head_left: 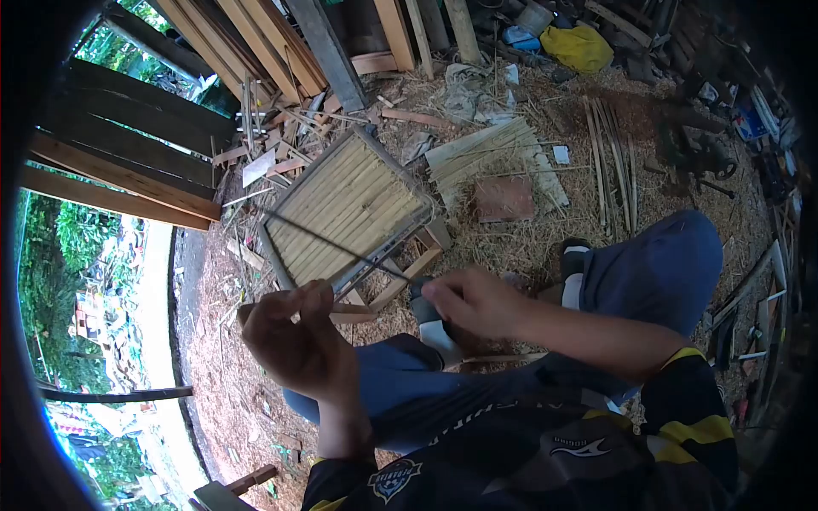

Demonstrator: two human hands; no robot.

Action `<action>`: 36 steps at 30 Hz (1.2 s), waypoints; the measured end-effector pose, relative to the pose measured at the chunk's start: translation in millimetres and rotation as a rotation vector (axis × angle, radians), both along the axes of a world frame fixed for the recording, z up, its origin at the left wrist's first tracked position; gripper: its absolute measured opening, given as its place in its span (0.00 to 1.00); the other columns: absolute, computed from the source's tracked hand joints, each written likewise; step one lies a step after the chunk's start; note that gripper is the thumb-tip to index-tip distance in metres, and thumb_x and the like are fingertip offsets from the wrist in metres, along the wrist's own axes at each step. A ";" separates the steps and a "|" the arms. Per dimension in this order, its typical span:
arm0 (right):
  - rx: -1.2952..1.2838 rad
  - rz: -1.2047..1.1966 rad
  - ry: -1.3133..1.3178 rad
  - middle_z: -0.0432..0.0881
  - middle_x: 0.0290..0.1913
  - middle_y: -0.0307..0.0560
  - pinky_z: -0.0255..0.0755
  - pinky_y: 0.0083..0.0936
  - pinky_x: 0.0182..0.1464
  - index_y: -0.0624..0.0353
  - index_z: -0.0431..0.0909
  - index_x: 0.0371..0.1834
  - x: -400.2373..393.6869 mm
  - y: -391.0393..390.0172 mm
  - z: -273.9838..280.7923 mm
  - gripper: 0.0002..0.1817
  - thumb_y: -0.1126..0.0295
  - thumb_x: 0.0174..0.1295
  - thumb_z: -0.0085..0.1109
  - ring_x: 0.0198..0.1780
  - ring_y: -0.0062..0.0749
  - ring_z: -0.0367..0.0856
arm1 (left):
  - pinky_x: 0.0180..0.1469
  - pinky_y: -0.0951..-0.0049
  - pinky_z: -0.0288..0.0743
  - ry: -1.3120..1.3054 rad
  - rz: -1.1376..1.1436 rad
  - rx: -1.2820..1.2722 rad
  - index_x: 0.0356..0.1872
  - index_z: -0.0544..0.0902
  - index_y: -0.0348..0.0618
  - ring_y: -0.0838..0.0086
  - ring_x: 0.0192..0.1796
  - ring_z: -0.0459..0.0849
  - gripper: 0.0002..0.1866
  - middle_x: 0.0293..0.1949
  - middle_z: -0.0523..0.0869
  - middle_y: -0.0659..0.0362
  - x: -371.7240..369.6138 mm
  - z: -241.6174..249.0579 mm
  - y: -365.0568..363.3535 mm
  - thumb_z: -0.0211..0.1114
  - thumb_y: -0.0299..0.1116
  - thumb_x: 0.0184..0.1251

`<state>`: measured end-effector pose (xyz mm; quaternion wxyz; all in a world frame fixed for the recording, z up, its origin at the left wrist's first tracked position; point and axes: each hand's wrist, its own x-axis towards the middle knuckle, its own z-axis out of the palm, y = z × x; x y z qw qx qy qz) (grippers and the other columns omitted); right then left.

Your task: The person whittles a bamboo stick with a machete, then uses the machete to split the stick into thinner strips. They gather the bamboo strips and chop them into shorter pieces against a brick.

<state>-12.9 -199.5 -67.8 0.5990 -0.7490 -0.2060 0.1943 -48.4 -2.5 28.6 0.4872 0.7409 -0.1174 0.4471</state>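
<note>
My right hand [477, 302] is closed on the near end of a thin dark strip [328, 243], which slants up and left across a bamboo-slatted panel. To its left, my left hand [302, 341] is raised with thumb and fingers pinched together; what lies between the fingertips is too small to name. The slatted panel [341, 204] has a grey frame and rests tilted on a wooden stool-like frame [409, 277] in front of my legs. Neither hand visibly touches the slats.
Wood shavings cover the ground. Behind the panel lie a woven mat [494, 153], a reddish flat block [504, 198] and long thin strips [609, 162]. Planks [256, 43] lean at the upper left. A yellow bag [578, 48] sits at the top right among scrap.
</note>
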 end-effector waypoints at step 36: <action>-0.050 0.079 -0.057 0.73 0.17 0.41 0.67 0.35 0.28 0.60 0.74 0.21 8.1 -15.6 23.0 0.35 0.42 0.81 0.44 0.21 0.30 0.72 | 0.45 0.70 0.89 0.017 -0.238 0.143 0.49 0.70 0.36 0.71 0.42 0.80 0.16 0.42 0.72 0.55 1.2 4.7 13.9 0.63 0.10 0.67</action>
